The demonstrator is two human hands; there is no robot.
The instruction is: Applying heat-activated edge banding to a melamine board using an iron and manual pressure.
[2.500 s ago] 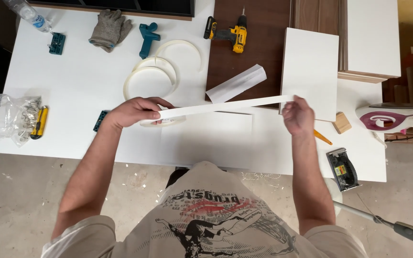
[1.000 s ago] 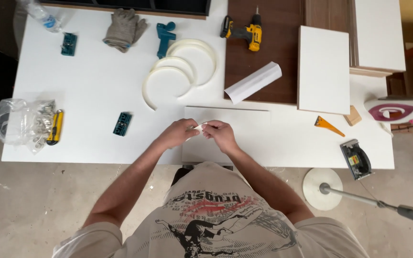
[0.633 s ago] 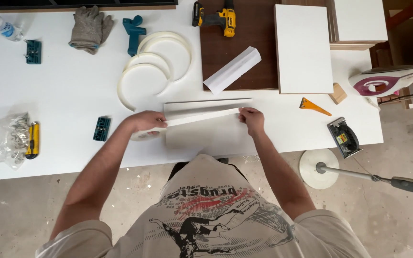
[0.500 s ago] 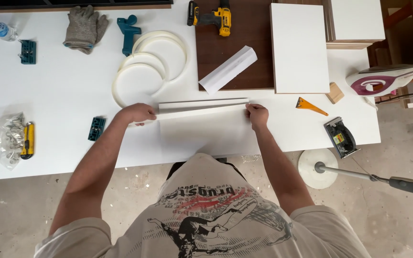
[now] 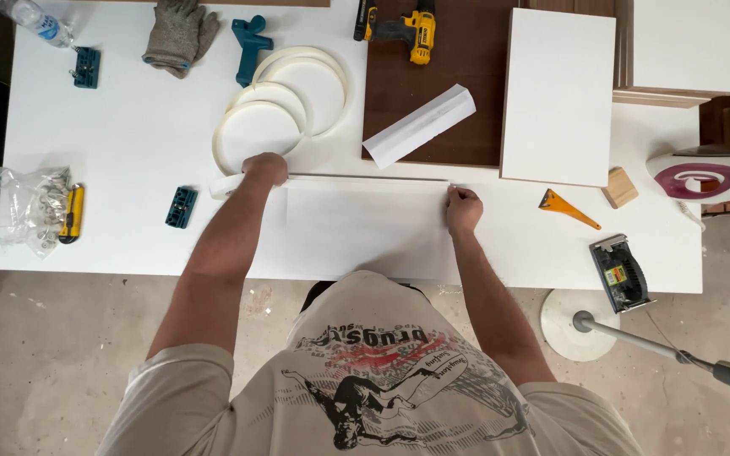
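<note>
Hands apart: left hand (image 5: 264, 169) and right hand (image 5: 463, 209) each pinch an end of white edging strip (image 5: 365, 177), laid along far edge of white panel (image 5: 369, 228).

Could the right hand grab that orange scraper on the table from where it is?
Probably yes. The right hand rests at the end of the white strip, and the orange scraper lies just to its right on the table. Nothing sits between them, so a short sideways reach should do.
</note>
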